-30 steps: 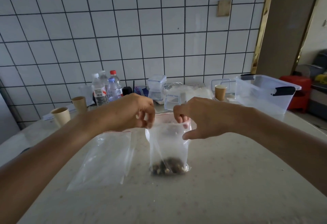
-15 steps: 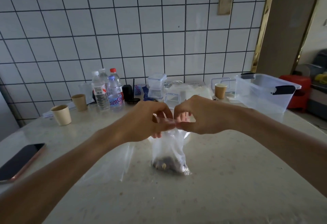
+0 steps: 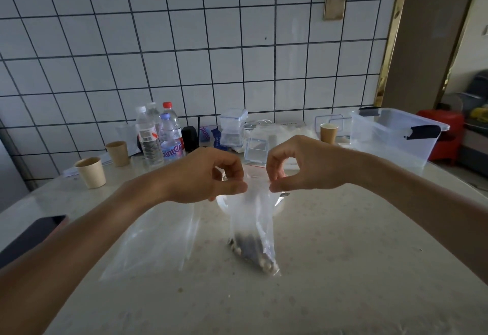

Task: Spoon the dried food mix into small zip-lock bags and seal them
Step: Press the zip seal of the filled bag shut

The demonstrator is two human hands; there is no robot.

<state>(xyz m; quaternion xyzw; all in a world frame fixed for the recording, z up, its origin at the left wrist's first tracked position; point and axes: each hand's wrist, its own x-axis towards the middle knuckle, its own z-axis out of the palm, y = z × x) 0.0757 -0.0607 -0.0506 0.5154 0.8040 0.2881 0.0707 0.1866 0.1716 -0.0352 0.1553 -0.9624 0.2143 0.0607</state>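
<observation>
A small clear zip-lock bag (image 3: pixel 252 218) hangs upright over the table, its bottom corner touching the surface and holding a dark dried food mix (image 3: pixel 254 254). My left hand (image 3: pixel 203 176) pinches the bag's top strip on the left between thumb and forefinger. My right hand (image 3: pixel 298 165) pinches the same strip on the right. A short stretch of the red-lined top shows between the two hands. An empty clear bag (image 3: pixel 155 239) lies flat on the table, left of the held one.
A dark phone (image 3: pixel 29 237) lies at the left edge. Paper cups (image 3: pixel 91 172), water bottles (image 3: pixel 158 136), small clear containers (image 3: pixel 232 129) and a large clear tub (image 3: pixel 393 135) line the back by the tiled wall. A pale round object (image 3: pixel 223 202) sits behind the bag.
My hands met at the middle of the bag's top half a second ago; now they have slid a little apart along the strip. The bag has twisted narrower and tilted.
</observation>
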